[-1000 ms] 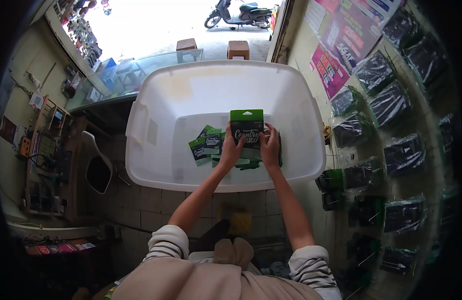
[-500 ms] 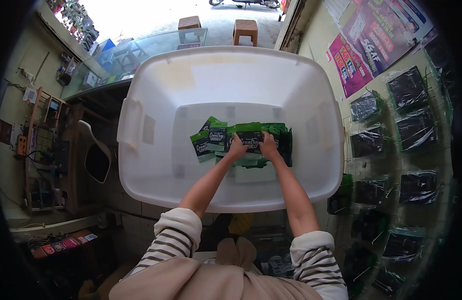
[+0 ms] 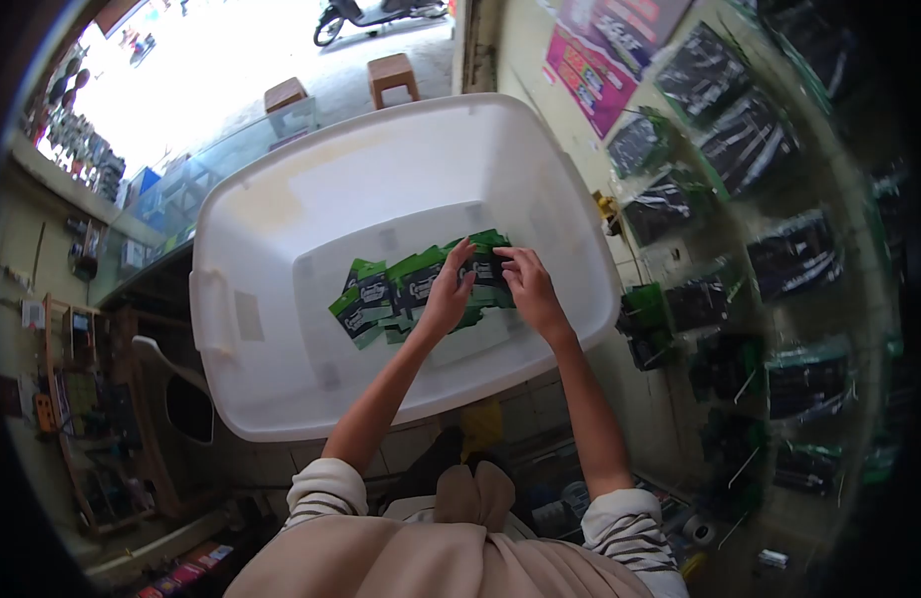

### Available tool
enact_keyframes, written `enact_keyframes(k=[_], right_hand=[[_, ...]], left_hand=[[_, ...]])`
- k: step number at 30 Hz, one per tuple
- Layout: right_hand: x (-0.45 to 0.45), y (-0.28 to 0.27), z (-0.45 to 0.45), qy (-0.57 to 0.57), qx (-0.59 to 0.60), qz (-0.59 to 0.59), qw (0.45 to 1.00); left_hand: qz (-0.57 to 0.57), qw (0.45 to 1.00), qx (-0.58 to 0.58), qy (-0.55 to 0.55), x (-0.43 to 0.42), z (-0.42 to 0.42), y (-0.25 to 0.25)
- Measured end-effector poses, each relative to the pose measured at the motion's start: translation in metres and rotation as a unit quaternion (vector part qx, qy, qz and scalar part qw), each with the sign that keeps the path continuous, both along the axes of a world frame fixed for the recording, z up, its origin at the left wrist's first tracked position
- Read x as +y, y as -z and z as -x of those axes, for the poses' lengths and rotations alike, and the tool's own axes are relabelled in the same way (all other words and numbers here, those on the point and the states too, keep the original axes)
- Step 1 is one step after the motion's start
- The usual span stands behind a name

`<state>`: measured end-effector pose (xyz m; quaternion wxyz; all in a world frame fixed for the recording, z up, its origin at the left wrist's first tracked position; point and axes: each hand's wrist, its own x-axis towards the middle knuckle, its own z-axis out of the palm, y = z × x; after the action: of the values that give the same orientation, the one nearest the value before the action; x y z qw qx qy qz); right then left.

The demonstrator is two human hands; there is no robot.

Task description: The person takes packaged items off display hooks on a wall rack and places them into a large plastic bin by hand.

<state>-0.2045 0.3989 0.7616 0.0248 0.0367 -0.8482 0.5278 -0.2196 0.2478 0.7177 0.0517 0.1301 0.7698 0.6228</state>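
Observation:
Several flat green-and-black packets [image 3: 374, 291] lie overlapping in a row on the floor of a large white plastic tub [image 3: 401, 164]. White lettering shows on their fronts; it is blurred now. My left hand [image 3: 449, 289] rests over the right part of the row with its fingers stretched out. At the right end, my right hand [image 3: 528, 287] has its fingers apart and slightly bent, the tips beside a packet [image 3: 488, 267] that lies between the two hands. Neither hand appears to grip anything, though whether the fingertips touch the packets is hard to tell.
Plastic-wrapped dark packs [image 3: 794, 254] hang on the wall at right, below a pink poster [image 3: 580, 85]. A glass display case [image 3: 206, 169] stands beyond the tub, with brown stools [image 3: 392, 78] outside. A white chair [image 3: 176, 384] is at left.
My hands have let go of the packet they were holding by its sides, and their fingers have spread. The camera view has turned, so the tub appears tilted and further left.

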Motion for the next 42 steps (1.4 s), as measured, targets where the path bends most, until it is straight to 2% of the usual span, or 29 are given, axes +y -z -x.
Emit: enact_keyframes(k=[1,2,4,7,8,9,11,13,16,22,25,28,32,34,38,42], right_hand=[[0.009,-0.016,-0.017,0.019,0.004,-0.002,1.000],[0.019,-0.028,-0.035,0.062,0.060,0.008,0.996],[0.038,-0.042,-0.073,0.146,0.146,-0.006,0.978],[0.066,-0.028,-0.136,0.260,0.149,-0.034,0.953],[0.073,-0.017,-0.156,0.277,0.148,-0.037,0.949],[0.081,-0.001,-0.175,0.309,0.122,-0.026,0.943],[0.098,0.038,-0.203,0.352,0.101,-0.013,0.930],[0.120,0.080,-0.230,0.415,0.056,-0.005,0.908],[0.154,0.109,-0.253,0.450,0.036,0.023,0.892],[0.208,0.168,-0.254,0.504,0.066,0.044,0.860],[0.225,0.208,-0.241,0.521,0.085,-0.011,0.849],[0.236,0.241,-0.236,0.528,0.115,-0.012,0.842],[0.250,0.278,-0.237,0.538,0.132,-0.054,0.831],[0.260,0.286,-0.231,0.548,0.150,-0.118,0.814],[0.287,0.294,-0.213,0.587,0.122,-0.122,0.791],[0.300,0.301,-0.206,0.579,0.161,-0.113,0.791]], left_hand=[[-0.042,0.998,0.038,0.025,0.012,-0.009,-0.020],[-0.057,0.994,0.088,-0.002,0.030,-0.021,-0.038],[-0.077,0.991,0.102,0.034,0.056,-0.051,-0.070],[-0.093,0.974,0.169,0.118,0.092,-0.097,-0.071],[-0.095,0.970,0.140,0.178,0.101,-0.114,-0.071],[-0.097,0.966,0.139,0.195,0.111,-0.131,-0.064],[-0.053,0.948,0.084,0.301,0.132,-0.155,-0.035],[-0.054,0.943,0.073,0.320,0.152,-0.168,-0.008],[-0.071,0.944,0.093,0.310,0.180,-0.175,0.026],[-0.092,0.957,0.018,0.274,0.251,-0.161,0.079],[-0.075,0.953,0.050,0.288,0.281,-0.147,0.111],[-0.011,0.941,0.099,0.325,0.299,-0.134,0.155],[0.006,0.930,0.152,0.334,0.316,-0.129,0.212],[0.000,0.928,0.164,0.333,0.333,-0.126,0.227],[-0.058,0.916,0.233,0.323,0.380,-0.112,0.256],[-0.061,0.914,0.264,0.302,0.400,-0.109,0.275]])
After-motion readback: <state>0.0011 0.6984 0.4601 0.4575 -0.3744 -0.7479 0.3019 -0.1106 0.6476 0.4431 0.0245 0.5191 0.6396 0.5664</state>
